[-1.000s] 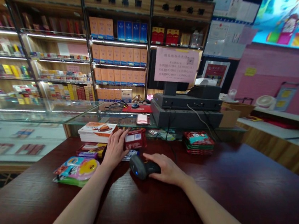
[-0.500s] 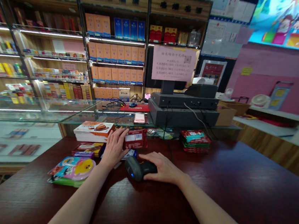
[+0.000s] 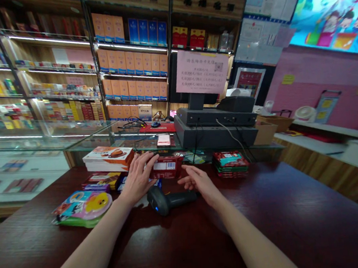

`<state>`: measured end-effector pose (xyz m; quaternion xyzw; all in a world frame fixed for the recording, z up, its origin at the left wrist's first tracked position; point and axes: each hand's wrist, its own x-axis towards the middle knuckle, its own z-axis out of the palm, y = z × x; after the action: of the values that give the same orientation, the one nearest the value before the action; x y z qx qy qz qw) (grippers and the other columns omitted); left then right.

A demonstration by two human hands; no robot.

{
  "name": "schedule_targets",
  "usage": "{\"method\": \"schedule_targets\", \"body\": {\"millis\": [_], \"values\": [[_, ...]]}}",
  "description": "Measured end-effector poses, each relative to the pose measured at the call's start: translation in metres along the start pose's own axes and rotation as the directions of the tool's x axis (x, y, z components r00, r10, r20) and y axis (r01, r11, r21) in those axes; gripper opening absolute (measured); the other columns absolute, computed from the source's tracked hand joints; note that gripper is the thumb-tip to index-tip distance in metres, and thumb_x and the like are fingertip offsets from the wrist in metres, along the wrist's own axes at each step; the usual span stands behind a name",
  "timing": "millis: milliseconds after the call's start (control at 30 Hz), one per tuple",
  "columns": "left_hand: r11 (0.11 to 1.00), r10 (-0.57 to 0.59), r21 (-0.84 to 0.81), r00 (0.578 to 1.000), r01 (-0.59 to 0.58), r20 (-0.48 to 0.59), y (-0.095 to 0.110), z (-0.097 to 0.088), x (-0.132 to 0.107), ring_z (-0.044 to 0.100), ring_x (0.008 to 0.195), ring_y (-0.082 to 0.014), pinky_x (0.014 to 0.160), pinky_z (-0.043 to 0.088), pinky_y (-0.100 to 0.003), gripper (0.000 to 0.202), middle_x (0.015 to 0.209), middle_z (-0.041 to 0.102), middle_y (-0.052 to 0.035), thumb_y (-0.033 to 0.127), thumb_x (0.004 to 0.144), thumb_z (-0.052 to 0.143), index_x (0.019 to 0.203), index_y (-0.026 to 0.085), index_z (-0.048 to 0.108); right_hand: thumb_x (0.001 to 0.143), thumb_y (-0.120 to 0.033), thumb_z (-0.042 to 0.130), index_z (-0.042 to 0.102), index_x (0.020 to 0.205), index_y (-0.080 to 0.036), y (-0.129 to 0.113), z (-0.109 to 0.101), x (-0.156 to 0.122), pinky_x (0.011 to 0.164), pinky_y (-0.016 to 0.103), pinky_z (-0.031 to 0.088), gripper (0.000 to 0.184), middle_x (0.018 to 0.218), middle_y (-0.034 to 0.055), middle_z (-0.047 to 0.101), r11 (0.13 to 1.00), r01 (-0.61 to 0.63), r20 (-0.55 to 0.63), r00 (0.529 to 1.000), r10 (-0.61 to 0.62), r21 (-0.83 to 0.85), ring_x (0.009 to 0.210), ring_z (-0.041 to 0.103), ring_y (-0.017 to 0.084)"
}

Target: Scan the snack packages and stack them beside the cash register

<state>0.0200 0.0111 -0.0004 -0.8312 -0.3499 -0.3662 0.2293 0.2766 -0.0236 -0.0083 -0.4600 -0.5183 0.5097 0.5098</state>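
Observation:
My left hand grips the left end of a small red box with a white barcode label, held just above the dark wooden counter. A black handheld barcode scanner lies on the counter below the box. My right hand hovers over the scanner's handle with its fingers spread, not touching it, close to the box's right end.
A white snack box, flat packets and a colourful cartoon pack lie at the left. A stack of red-green packets sits at the right. Behind stand a cash register with a pink sign, a glass counter and shelves.
My right hand has let go of the scanner and lifted towards the red box. The scanner stays on the counter. The left hand keeps its grip on the box.

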Motion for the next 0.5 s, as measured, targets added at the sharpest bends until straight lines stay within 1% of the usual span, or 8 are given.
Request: {"method": "schedule_targets", "body": {"millis": [67,167,233,267,333,400,500], "values": [[1.0,0.02,-0.008,1.0,-0.02,0.009,0.003,-0.001,0.001,0.036,0.144,-0.0324,0.123,0.026,-0.058,0.087,0.148,0.044,-0.0145,0.019,0.084,0.068,0.157,0.025,0.021,0.084,-0.059,0.064,0.06,0.125,-0.019,-0.002,0.001,-0.001,0.055,0.024,0.039,0.056,0.083,0.0085,0.079,0.998,-0.026,0.028,0.999,0.025,0.062,0.059,0.063,0.014],[0.999,0.038,-0.003,0.999,-0.038,0.011,0.005,-0.003,0.002,0.033,0.146,-0.0336,0.121,0.028,-0.059,0.086,0.152,0.036,-0.0143,0.016,0.083,0.068,0.156,0.029,0.024,0.083,-0.056,0.069,0.065,0.103,-0.018,-0.002,0.003,-0.001,0.054,0.023,0.039,0.043,0.089,0.0103,0.079,0.992,-0.031,0.04,0.999,0.026,0.126,0.062,0.064,0.014],[0.999,0.033,0.006,0.999,-0.033,0.014,0.004,-0.003,0.001,0.031,0.146,-0.035,0.118,0.032,-0.058,0.084,0.154,0.03,-0.014,0.015,0.084,0.067,0.155,0.032,0.026,0.081,-0.055,0.071,0.064,0.091,-0.018,-0.002,0.004,-0.001,0.055,0.023,0.04,0.039,0.093,0.0117,0.079,0.988,-0.029,0.047,0.999,0.023,0.152,0.067,0.066,0.015],[1.0,0.024,0.008,1.0,-0.024,0.017,0.004,-0.003,0.001,0.032,0.145,-0.0355,0.116,0.035,-0.057,0.083,0.154,0.029,-0.014,0.015,0.084,0.067,0.155,0.033,0.027,0.08,-0.056,0.072,0.064,0.088,-0.018,-0.002,0.005,-0.002,0.055,0.023,0.041,0.039,0.095,0.0122,0.078,0.986,-0.028,0.051,0.998,0.02,0.162,0.07,0.067,0.015],[1.0,-0.001,0.014,1.0,0.001,0.028,0.002,-0.002,0.001,0.039,0.138,-0.0352,0.111,0.04,-0.055,0.081,0.151,0.034,-0.014,0.017,0.086,0.066,0.155,0.035,0.027,0.08,-0.056,0.072,0.065,0.088,-0.017,-0.003,0.007,-0.003,0.057,0.023,0.043,0.04,0.098,0.0128,0.078,0.984,-0.023,0.058,0.998,0.013,0.178,0.076,0.069,0.017],[0.999,-0.029,0.03,0.999,0.028,0.043,-0.002,-0.001,0.0,0.048,0.126,-0.0329,0.104,0.045,-0.052,0.081,0.14,0.043,-0.0135,0.02,0.087,0.067,0.155,0.036,0.027,0.079,-0.056,0.073,0.066,0.089,-0.017,-0.004,0.009,-0.005,0.06,0.024,0.046,0.041,0.1,0.0131,0.078,0.982,-0.016,0.064,0.998,0.004,0.189,0.082,0.071,0.019],[0.997,-0.064,0.047,0.995,0.06,0.072,-0.006,0.001,0.0,0.053,0.113,-0.0303,0.096,0.049,-0.048,0.083,0.125,0.051,-0.012,0.024,0.087,0.067,0.157,0.036,0.023,0.079,-0.056,0.074,0.068,0.093,-0.017,-0.006,0.012,-0.005,0.063,0.025,0.048,0.042,0.104,0.0136,0.077,0.98,-0.014,0.07,0.998,0.001,0.197,0.089,0.072,0.021]]}}
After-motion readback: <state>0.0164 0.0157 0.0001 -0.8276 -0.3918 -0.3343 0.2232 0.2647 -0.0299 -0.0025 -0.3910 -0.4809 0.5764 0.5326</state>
